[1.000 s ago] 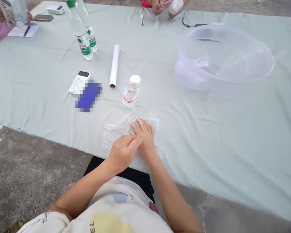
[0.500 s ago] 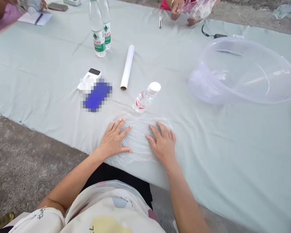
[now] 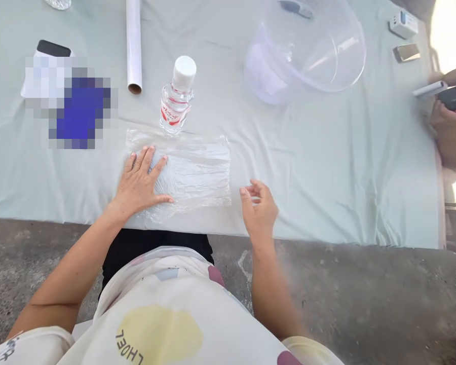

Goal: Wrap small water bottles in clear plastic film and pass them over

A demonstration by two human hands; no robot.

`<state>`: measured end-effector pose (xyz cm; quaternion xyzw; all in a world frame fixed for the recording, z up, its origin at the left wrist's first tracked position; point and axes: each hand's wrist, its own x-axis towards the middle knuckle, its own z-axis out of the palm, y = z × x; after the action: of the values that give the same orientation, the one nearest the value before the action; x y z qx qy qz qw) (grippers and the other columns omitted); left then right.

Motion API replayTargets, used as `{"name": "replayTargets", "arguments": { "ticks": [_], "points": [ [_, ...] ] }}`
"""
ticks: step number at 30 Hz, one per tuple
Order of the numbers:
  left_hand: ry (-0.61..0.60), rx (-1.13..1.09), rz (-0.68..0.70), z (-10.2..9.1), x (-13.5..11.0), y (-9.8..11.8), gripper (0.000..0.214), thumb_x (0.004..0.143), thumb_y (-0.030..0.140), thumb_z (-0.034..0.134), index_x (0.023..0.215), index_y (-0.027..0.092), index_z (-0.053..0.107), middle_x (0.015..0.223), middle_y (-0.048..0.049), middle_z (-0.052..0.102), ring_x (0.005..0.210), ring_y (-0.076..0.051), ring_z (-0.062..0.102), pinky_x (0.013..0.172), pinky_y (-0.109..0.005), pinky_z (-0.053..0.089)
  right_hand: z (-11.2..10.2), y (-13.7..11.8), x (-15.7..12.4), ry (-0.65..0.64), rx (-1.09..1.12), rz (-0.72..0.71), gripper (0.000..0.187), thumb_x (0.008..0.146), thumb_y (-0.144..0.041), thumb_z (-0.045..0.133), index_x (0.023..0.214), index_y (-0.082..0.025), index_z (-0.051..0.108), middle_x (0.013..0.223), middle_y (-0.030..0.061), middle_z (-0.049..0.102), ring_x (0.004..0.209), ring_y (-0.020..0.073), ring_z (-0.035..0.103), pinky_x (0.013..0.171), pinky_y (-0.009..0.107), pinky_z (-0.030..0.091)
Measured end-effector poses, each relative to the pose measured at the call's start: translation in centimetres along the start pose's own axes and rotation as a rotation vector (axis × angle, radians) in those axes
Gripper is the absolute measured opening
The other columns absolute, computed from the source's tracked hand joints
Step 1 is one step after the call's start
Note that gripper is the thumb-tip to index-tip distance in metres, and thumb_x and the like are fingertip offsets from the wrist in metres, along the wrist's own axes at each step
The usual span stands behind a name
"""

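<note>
A sheet of clear plastic film (image 3: 197, 170) lies spread flat on the pale green cloth (image 3: 327, 172) near its front edge. My left hand (image 3: 140, 182) rests flat on the film's left part, fingers spread. My right hand (image 3: 259, 208) hovers just right of the film, off it, fingers loosely curled and apart, holding nothing. A small clear bottle (image 3: 177, 96) with a white cap and red label stands at the film's far edge.
A white roll (image 3: 134, 45) lies beyond the bottle. A big clear plastic basin (image 3: 307, 48) sits tilted at the back. A blurred blue and white item (image 3: 70, 99) is at the left. Another person's hand (image 3: 450, 132) holds a dark object at the right edge.
Both hands lay flat on the film half a second ago. My right hand has slid right and lifted off it; the film now lies spread flatter. The view shifted right.
</note>
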<state>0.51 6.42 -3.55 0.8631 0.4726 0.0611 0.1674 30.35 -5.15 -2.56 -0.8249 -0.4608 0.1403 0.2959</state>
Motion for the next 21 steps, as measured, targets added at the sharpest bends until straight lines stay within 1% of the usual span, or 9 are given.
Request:
{"name": "replayTargets", "arguments": {
  "ticks": [2,5,7,9,11,13,15,17,21],
  "points": [
    [0.001,0.020,-0.011,0.0,0.0,0.2,0.114,0.063,0.066,0.081,0.156,0.017,0.034,0.167,-0.0214,0.013,0.153,-0.041,0.013,0.123,-0.056,0.007,0.7,-1.0,-1.9,-0.084,-0.010,0.138,0.059,0.080,-0.067,0.058,0.114,-0.018,0.065,0.101,0.0118,0.067,0.088,0.0249,0.061,0.085,0.044,0.050],
    [-0.021,0.064,-0.019,-0.1,-0.1,0.3,0.114,0.064,0.069,0.078,0.155,0.015,0.035,0.166,-0.0234,0.016,0.153,-0.040,0.015,0.123,-0.055,0.010,2.0,-2.4,-3.0,-0.169,0.128,0.175,0.043,0.074,-0.059,0.067,0.090,-0.020,0.067,0.103,0.0115,0.067,0.095,0.0262,0.061,0.091,0.046,0.049],
    [-0.026,0.079,-0.019,-0.1,-0.2,0.2,0.114,0.066,0.071,0.075,0.156,0.016,0.034,0.166,-0.0227,0.016,0.153,-0.040,0.015,0.124,-0.055,0.011,2.8,-3.4,-2.9,-0.173,0.418,0.190,0.032,0.076,-0.053,0.068,0.080,-0.021,0.061,0.110,0.0100,0.068,0.106,0.0251,0.063,0.096,0.043,0.049],
    [-0.014,0.081,-0.018,-0.1,-0.3,0.1,0.114,0.066,0.073,0.074,0.156,0.017,0.033,0.166,-0.0215,0.016,0.154,-0.039,0.015,0.124,-0.056,0.012,3.3,-4.6,-2.4,-0.177,0.762,0.234,0.031,0.079,-0.050,0.068,0.079,-0.023,0.055,0.116,0.0077,0.069,0.114,0.0230,0.064,0.097,0.039,0.050],
    [0.002,0.083,-0.015,0.0,-0.4,0.0,0.115,0.066,0.074,0.074,0.156,0.017,0.032,0.166,-0.0215,0.017,0.154,-0.039,0.015,0.124,-0.057,0.013,3.5,-5.5,-1.9,-0.214,0.987,0.274,0.035,0.078,-0.051,0.071,0.081,-0.023,0.049,0.113,0.0053,0.071,0.103,0.0207,0.069,0.088,0.036,0.055],
    [0.019,0.091,-0.010,0.1,-0.5,-0.1,0.115,0.065,0.074,0.073,0.156,0.018,0.032,0.165,-0.0220,0.018,0.153,-0.039,0.016,0.123,-0.058,0.015,3.4,-5.8,-1.5,-0.254,1.023,0.313,0.041,0.076,-0.053,0.073,0.082,-0.024,0.046,0.101,0.0027,0.073,0.076,0.0170,0.071,0.069,0.032,0.057],
    [0.034,0.101,-0.007,0.2,-0.5,-0.1,0.113,0.066,0.075,0.072,0.156,0.019,0.033,0.165,-0.0220,0.019,0.153,-0.038,0.018,0.123,-0.058,0.017,3.1,-5.5,-1.4,-0.271,0.956,0.364,0.044,0.073,-0.055,0.076,0.081,-0.023,0.046,0.088,0.0009,0.073,0.053,0.0123,0.061,0.052,0.027,0.050],
    [0.043,0.110,-0.007,0.3,-0.4,-0.1,0.111,0.066,0.074,0.072,0.156,0.020,0.034,0.165,-0.0215,0.021,0.153,-0.038,0.019,0.122,-0.058,0.018,2.7,-4.3,-1.6,-0.279,0.898,0.408,0.044,0.069,-0.053,0.080,0.078,-0.022,0.050,0.081,0.0012,0.072,0.046,0.0097,0.053,0.045,0.024,0.044],
    [0.036,0.129,-0.010,0.2,-0.2,-0.1,0.109,0.067,0.071,0.074,0.155,0.019,0.035,0.165,-0.0222,0.020,0.153,-0.038,0.019,0.122,-0.058,0.020,1.0,-0.4,-2.0,-0.243,0.839,0.470,0.040,0.062,-0.049,0.084,0.077,-0.020,0.060,0.066,-0.0005,0.066,0.049,0.0113,0.053,0.045,0.023,0.039]
  ]
}}
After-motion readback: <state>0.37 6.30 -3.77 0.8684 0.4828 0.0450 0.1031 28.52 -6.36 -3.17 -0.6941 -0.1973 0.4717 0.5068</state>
